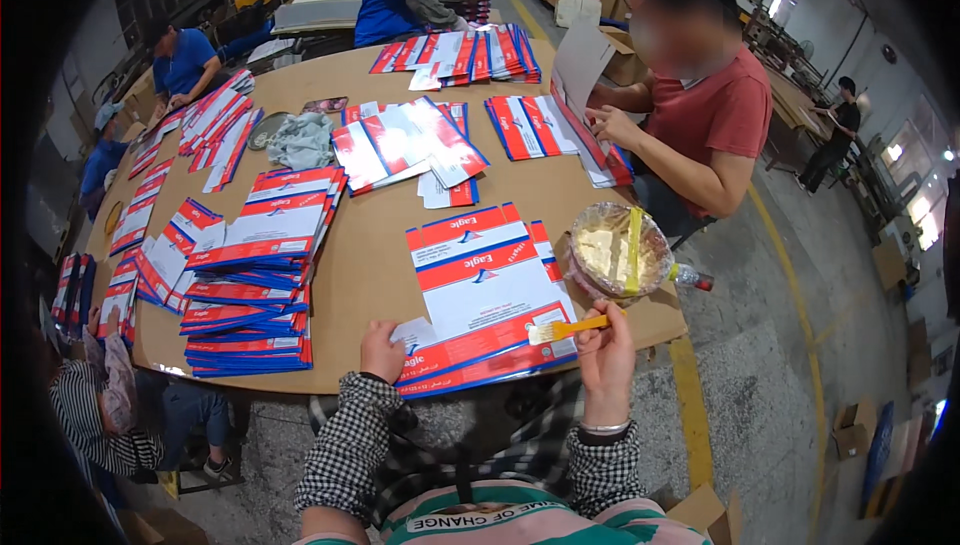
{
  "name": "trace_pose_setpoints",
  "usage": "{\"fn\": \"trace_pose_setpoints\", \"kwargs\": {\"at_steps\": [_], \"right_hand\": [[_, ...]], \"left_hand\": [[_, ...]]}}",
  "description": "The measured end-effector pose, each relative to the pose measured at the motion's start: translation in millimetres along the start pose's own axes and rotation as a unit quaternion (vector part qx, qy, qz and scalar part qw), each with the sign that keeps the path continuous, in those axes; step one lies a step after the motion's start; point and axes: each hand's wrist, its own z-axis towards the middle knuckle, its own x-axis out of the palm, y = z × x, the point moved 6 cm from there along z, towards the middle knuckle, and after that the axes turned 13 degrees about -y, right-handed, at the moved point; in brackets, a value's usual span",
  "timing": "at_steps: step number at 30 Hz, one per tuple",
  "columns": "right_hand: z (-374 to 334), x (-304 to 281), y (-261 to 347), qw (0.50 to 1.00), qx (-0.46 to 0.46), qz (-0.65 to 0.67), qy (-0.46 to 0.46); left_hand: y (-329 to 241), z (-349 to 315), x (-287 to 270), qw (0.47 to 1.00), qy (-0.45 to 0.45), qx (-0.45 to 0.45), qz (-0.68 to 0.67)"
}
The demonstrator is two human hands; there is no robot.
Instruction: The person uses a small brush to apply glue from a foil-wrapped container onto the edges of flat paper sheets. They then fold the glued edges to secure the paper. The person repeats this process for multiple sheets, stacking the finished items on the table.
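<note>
My right hand (606, 357) is closed round the yellow handle of a flat brush (568, 329). The pale bristles are over the lower right part of a red, white and blue printed carton blank (490, 307), which lies flat at the table's near edge. At the left side of this blank my left hand (382, 353) has its fingers curled on the edge, beside a small white flap (414, 335). Right of the blanks stands a plastic-lined bowl (600, 280) of cream-coloured paste, with a yellow strip across its top.
Tall stacks of similar blanks (250, 315) rise at the left of the brown table (365, 245). More blanks (405, 145) and a crumpled cloth (302, 140) lie farther back. A co-worker in red (715, 105) handles a blank at the far right. A bottle (690, 276) is beside the bowl.
</note>
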Motion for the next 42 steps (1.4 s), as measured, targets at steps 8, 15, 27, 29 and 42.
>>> {"fn": "trace_pose_setpoints", "kwargs": {"at_steps": [8, 15, 27, 29, 42], "right_hand": [[-7.9, 4.3, -5.4, 0.999, 0.021, -0.014, 0.030], [-15.6, 10.3, -9.1, 0.999, 0.024, -0.023, 0.033], [-12.6, 8.6, -19.9, 0.998, 0.048, -0.031, 0.032], [-6.7, 3.8, -23.9, 0.996, 0.059, -0.034, 0.050], [16.7, 6.7, -60.6, 0.991, 0.091, -0.088, 0.049]], "left_hand": [[1.0, 11.1, 5.6, 0.996, 0.000, -0.001, 0.090], [-29.2, 8.6, -6.3, 0.985, 0.005, -0.019, 0.171], [-0.6, 15.8, 11.9, 0.987, 0.051, 0.032, 0.147], [2.8, 13.6, 14.8, 0.993, 0.055, -0.021, 0.102], [11.6, 8.2, 9.7, 0.900, 0.073, -0.369, -0.219]]}}
